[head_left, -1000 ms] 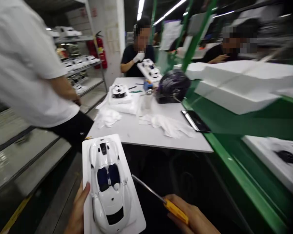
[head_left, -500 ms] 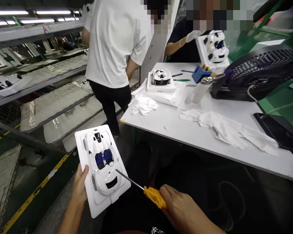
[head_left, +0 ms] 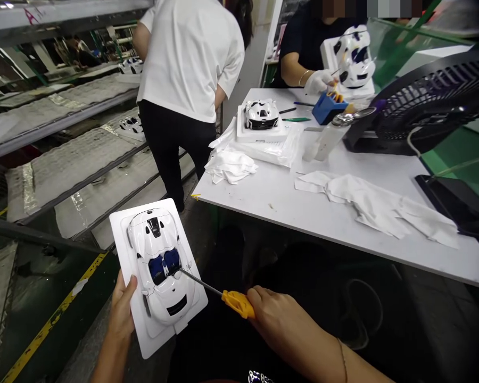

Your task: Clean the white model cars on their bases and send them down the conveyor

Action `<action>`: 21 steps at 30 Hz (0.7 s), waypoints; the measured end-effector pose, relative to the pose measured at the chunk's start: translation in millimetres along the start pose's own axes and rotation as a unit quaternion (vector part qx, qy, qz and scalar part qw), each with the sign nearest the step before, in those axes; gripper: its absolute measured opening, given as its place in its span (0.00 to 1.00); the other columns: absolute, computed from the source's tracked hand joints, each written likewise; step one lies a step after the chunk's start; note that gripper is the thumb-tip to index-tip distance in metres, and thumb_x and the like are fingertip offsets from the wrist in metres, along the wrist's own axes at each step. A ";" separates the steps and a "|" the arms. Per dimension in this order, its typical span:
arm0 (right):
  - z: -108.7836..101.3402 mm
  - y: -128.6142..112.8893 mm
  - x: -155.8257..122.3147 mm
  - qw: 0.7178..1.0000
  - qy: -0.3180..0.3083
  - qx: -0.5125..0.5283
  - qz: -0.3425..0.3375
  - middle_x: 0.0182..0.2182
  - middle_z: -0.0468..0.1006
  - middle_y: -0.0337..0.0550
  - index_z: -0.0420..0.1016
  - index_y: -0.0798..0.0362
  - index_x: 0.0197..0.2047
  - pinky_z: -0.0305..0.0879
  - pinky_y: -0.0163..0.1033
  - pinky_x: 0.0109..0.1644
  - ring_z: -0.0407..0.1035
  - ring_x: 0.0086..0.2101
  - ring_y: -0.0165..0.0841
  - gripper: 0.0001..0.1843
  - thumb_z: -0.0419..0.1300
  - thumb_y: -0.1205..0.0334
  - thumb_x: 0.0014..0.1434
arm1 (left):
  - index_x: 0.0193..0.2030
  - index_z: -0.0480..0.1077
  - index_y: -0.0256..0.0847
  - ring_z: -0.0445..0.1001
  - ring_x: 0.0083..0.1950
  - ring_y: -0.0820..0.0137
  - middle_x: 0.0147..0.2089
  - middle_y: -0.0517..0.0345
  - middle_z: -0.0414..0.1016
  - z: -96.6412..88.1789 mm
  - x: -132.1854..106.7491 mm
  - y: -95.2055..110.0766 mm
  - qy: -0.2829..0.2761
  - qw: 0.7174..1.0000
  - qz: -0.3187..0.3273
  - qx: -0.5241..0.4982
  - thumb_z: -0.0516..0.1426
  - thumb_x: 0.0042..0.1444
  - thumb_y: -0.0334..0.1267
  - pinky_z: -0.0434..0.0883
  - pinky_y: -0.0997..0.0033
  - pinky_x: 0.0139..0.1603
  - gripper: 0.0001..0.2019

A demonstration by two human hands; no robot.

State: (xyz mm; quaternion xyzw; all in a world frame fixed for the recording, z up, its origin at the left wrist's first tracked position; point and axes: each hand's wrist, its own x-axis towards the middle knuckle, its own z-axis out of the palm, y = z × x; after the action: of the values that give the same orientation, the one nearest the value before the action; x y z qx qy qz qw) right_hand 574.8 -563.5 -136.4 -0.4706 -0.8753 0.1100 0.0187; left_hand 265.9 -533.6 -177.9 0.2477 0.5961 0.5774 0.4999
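Note:
My left hand (head_left: 122, 308) grips the left edge of a white tray (head_left: 143, 340), thumb on top, and tilts it up. In the tray lies a white model sports car (head_left: 165, 292) with dark blue seats and black vents. My right hand (head_left: 269, 314) is closed round the back of what looks like an air blow gun (head_left: 238, 304), with a yellow body and a long thin metal nozzle. The nozzle tip is at the car's open cabin, beside the right-hand seat; whether it touches is unclear.
On the white table (head_left: 271, 205) are another boxed model car (head_left: 261, 114), crumpled white cloths (head_left: 231, 165), a clear bottle (head_left: 330, 139), a blue holder (head_left: 329, 108) and a black fan (head_left: 427, 106). A gloved co-worker's hand (head_left: 319, 82) is beside the holder. A white-shirted person (head_left: 187, 64) stands by the racks (head_left: 75, 154).
The nozzle tip has moved from the hood to the cabin edge. Tray and both hands sit slightly further left. The co-worker's gloved hand has come down to the blue holder.

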 end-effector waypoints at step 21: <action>-24.8 14.9 1.6 0.998 0.051 0.041 0.013 0.26 0.72 0.41 0.63 0.54 0.30 0.54 0.35 0.22 0.67 0.21 0.31 0.07 0.54 0.75 0.52 | 0.61 0.56 0.57 0.61 0.59 0.53 0.55 0.59 0.70 12.2 -3.6 4.0 -0.029 0.999 -0.009 0.014 0.58 0.51 0.44 0.51 0.46 0.63 0.29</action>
State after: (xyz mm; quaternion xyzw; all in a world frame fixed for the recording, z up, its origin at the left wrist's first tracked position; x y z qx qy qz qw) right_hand 589.4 -549.9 -115.5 -0.4856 -0.8619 0.1216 0.0807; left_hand 276.8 -530.5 -171.0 0.2659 0.5912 0.5571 0.5190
